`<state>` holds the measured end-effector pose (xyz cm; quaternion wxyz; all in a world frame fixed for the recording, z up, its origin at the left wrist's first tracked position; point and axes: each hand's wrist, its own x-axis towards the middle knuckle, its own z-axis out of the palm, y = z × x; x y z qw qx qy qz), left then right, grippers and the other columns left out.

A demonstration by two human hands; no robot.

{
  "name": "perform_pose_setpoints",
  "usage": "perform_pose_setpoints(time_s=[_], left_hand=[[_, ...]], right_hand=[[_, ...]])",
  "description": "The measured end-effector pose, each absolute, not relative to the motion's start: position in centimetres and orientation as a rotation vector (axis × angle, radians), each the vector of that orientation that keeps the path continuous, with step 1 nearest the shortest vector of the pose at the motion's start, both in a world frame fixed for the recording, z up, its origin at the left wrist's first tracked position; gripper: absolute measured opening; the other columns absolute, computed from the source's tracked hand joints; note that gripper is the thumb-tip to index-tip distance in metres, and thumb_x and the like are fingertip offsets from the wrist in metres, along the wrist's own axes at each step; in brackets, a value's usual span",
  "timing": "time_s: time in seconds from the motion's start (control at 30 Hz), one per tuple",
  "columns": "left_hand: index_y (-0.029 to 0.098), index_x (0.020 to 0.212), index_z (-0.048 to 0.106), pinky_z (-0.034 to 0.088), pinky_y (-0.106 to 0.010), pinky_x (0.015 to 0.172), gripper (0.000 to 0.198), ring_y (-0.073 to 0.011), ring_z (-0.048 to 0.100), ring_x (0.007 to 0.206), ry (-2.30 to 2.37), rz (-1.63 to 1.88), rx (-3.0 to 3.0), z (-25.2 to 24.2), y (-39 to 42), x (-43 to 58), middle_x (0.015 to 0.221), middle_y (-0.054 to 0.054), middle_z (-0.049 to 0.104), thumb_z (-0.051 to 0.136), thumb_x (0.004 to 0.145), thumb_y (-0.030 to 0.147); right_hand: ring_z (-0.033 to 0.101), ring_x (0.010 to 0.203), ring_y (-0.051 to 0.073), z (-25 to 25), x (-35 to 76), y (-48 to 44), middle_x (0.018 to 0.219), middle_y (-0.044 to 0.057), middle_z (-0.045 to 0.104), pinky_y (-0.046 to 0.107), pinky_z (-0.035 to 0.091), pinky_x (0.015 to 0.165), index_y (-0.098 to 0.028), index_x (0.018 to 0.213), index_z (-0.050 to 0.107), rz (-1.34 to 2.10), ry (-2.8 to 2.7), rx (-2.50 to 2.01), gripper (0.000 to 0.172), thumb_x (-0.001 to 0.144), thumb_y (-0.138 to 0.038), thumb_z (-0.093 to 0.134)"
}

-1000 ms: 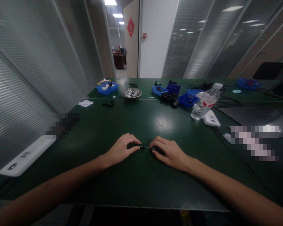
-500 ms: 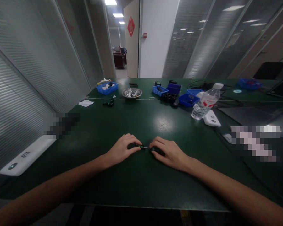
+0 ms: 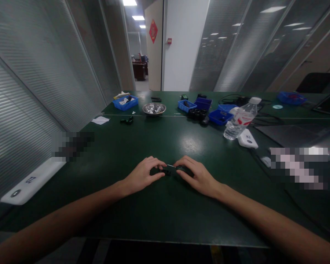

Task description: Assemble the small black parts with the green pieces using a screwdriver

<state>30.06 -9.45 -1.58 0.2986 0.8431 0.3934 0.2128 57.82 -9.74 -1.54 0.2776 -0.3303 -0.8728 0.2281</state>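
Thumb and fingers of my left hand [image 3: 144,172] are closed round a small black part [image 3: 166,172], which sticks out to the right past the thumb. Much of it is hidden inside the hand. Opposite, my right hand [image 3: 196,174] wraps a black-handled screwdriver [image 3: 171,166] lying nearly level. Its thin metal shaft points left, above the part, with the tip close to my left fingertips. Whether the tip touches anything cannot be made out. Both hands are low over the dark green table [image 3: 154,212].
Farther back are a metal bowl [image 3: 145,110] with small pieces, a black piece [image 3: 127,120], and blue bins [image 3: 125,105] left and right [image 3: 220,118]. A water bottle [image 3: 240,119] and white power strip [image 3: 246,138] stand right; another white strip [image 3: 33,183] lies left.
The screwdriver's shaft has risen from the part's level to above it, nearer my left fingertips. My right fingers have shifted slightly on the handle, and the part sits turned in my left hand.
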Motion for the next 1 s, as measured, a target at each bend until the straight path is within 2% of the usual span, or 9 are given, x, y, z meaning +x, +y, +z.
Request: perform_pose_setpoints(time_s=[0.1,0.27,0.37,0.47,0.57,0.7,0.83,1.0], left_hand=[[0.026,0.128,0.063,0.046,-0.039,0.094,0.031,-0.0228,0.059,0.106,1.094,0.574,2.256,-1.7,-9.4,30.1,0.114,-0.003,0.067,0.065,0.097,0.031],[0.027,0.136,0.057,0.044,-0.045,0.103,0.045,-0.0277,0.053,0.123,1.151,0.585,2.272,-1.3,-9.7,30.1,0.135,-0.005,0.061,0.065,0.092,0.025],[0.028,0.144,0.05,0.047,-0.047,0.102,0.06,-0.0282,0.054,0.123,1.211,0.556,2.23,-1.2,-9.6,29.6,0.139,-0.005,0.059,0.056,0.087,0.012],[0.028,0.143,0.053,0.046,-0.049,0.107,0.058,-0.0277,0.054,0.127,1.264,0.551,2.259,-1.3,-8.7,28.6,0.142,-0.005,0.058,0.049,0.088,0.008],[0.026,0.145,0.054,0.037,-0.053,0.117,0.045,-0.0291,0.045,0.141,1.322,0.504,2.379,-2.0,-7.3,27.2,0.153,-0.006,0.051,0.045,0.102,0.023],[0.025,0.158,0.038,0.021,-0.057,0.125,0.055,-0.0314,0.026,0.155,1.354,0.345,2.444,-3.6,-5.7,25.9,0.167,-0.007,0.032,0.038,0.107,0.047],[0.026,0.161,0.033,0.016,-0.056,0.127,0.059,-0.0301,0.021,0.157,1.352,0.303,2.465,-4.4,-5.4,25.7,0.17,-0.007,0.024,0.034,0.108,0.052],[0.026,0.162,0.03,0.016,-0.056,0.127,0.061,-0.03,0.02,0.157,1.356,0.292,2.47,-4.4,-5.6,25.8,0.17,-0.007,0.024,0.032,0.108,0.053]], right_hand=[[0.064,0.098,0.02,-1.8,58.0,-9.6,0.111,0.007,0.066,0.036,0.053,0.088,-0.024,0.118,0.062,0.604,-2.28,-0.912,0.019,0.104,-0.032,0.052],[0.065,0.095,0.02,-2.2,58.3,-9.4,0.108,0.007,0.067,0.035,0.054,0.082,-0.023,0.116,0.063,0.537,-2.22,-1.011,0.019,0.103,-0.033,0.054],[0.065,0.092,0.02,-2.4,58.6,-9.2,0.11,0.006,0.067,0.034,0.055,0.078,-0.024,0.117,0.064,0.438,-2.241,-1.129,0.02,0.102,-0.033,0.054],[0.063,0.097,0.023,-2.6,58.9,-9.0,0.113,0.008,0.067,0.038,0.054,0.08,-0.025,0.12,0.064,0.292,-2.296,-1.2,0.022,0.101,-0.03,0.054],[0.06,0.103,0.026,-2.8,59.2,-8.6,0.115,0.01,0.067,0.044,0.051,0.086,-0.027,0.126,0.064,0.228,-2.367,-1.151,0.027,0.103,-0.024,0.05],[0.058,0.106,0.028,-3.2,59.4,-8.3,0.116,0.01,0.066,0.047,0.048,0.087,-0.03,0.133,0.063,0.241,-2.422,-1.114,0.035,0.105,-0.021,0.044],[0.058,0.108,0.027,-3.6,59.5,-8.1,0.118,0.01,0.065,0.047,0.047,0.09,-0.031,0.135,0.062,0.265,-2.427,-1.135,0.036,0.105,-0.021,0.045],[0.058,0.109,0.027,-3.6,59.6,-8.0,0.119,0.009,0.064,0.047,0.046,0.092,-0.031,0.134,0.062,0.285,-2.417,-1.147,0.035,0.105,-0.021,0.046]])
